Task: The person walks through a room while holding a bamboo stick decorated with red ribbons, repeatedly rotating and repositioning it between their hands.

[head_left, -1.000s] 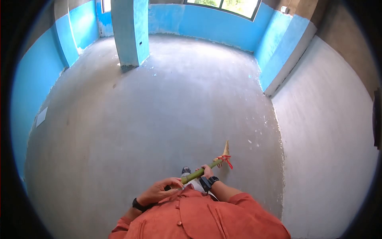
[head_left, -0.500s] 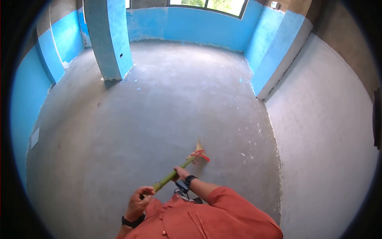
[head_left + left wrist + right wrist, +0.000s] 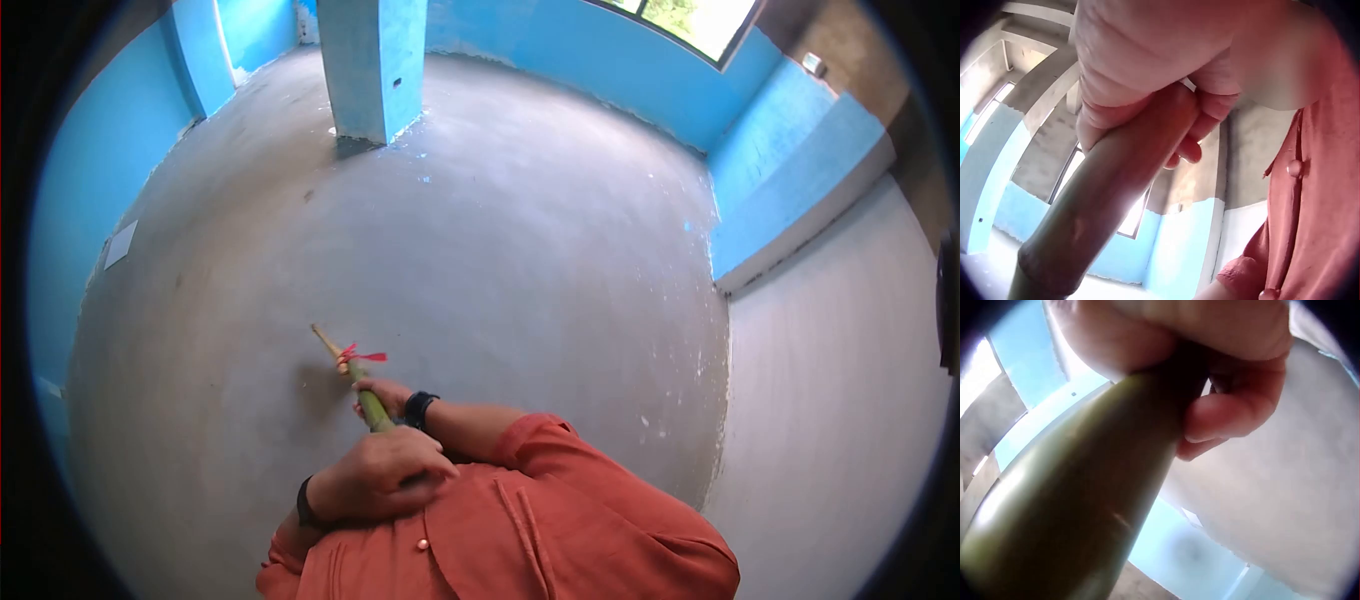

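Observation:
A broom with a thick green bamboo handle (image 3: pixel 374 410) slants away from my body, low in the head view. Its straw-coloured head (image 3: pixel 326 341) points up and left over the floor, bound with red ribbon (image 3: pixel 370 357). My left hand (image 3: pixel 385 472) is at the handle's near end, close to the red shirt; in the left wrist view its fingers wrap the top of the bamboo (image 3: pixel 1104 187). Farther down, my right hand (image 3: pixel 388 397) grips the handle, and in the right wrist view its fingers (image 3: pixel 1235 412) curl round it. The left hand hides the handle's upper end in the head view.
A grey concrete floor (image 3: pixel 520 290) spreads ahead. A blue pillar (image 3: pixel 365 70) stands on it at the back. Blue walls (image 3: pixel 590 70) line the far side, and a pale wall (image 3: pixel 840 400) runs along the right. A white sheet (image 3: pixel 120 245) lies by the left wall.
The broom's head has swung from the right across to the left, both hands keeping their hold. The right hand has moved left with it. The head view has shifted and tilted.

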The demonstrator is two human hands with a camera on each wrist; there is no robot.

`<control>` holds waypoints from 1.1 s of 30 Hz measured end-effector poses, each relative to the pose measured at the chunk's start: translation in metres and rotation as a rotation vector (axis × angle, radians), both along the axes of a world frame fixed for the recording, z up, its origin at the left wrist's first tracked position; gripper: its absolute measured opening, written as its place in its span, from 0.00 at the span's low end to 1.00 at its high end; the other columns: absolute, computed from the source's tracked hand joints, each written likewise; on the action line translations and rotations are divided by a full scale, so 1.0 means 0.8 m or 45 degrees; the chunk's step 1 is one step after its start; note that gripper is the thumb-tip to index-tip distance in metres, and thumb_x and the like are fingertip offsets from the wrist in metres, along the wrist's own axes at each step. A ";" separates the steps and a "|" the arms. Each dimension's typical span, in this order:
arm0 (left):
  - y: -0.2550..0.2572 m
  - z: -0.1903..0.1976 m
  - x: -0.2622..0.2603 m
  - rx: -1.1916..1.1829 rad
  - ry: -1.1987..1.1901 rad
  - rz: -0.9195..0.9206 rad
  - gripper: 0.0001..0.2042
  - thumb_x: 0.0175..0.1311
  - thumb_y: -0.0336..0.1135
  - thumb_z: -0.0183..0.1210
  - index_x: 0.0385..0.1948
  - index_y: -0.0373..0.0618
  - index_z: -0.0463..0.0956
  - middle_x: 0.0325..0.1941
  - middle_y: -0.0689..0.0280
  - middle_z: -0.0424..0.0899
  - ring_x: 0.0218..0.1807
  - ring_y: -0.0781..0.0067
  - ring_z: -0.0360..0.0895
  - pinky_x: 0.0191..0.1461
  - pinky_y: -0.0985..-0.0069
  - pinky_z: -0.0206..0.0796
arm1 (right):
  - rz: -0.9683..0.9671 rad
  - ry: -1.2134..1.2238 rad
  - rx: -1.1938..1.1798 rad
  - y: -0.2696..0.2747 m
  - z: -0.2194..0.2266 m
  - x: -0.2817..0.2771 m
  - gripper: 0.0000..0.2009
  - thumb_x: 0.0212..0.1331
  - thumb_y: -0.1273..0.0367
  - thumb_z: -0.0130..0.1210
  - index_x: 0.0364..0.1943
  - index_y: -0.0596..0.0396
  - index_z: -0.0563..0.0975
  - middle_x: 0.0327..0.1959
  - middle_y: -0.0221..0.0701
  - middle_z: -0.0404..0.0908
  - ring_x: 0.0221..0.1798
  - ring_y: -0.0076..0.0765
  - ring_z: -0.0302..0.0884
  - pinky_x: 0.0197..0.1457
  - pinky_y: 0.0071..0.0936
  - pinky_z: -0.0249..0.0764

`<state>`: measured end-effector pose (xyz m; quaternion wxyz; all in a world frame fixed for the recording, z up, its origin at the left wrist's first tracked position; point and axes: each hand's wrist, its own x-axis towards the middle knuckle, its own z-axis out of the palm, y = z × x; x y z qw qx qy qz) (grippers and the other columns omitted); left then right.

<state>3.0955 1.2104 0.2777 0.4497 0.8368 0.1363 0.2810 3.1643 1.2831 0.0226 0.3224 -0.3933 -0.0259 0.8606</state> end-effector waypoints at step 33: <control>0.495 -0.204 0.207 -0.082 0.859 0.426 0.26 0.55 0.46 0.55 0.53 0.42 0.63 0.46 0.55 0.75 0.43 0.54 0.75 0.43 0.65 0.68 | -0.712 -0.770 -0.276 0.438 -0.114 0.481 0.16 0.52 0.62 0.50 0.40 0.57 0.65 0.34 0.39 0.69 0.34 0.44 0.72 0.37 0.50 0.72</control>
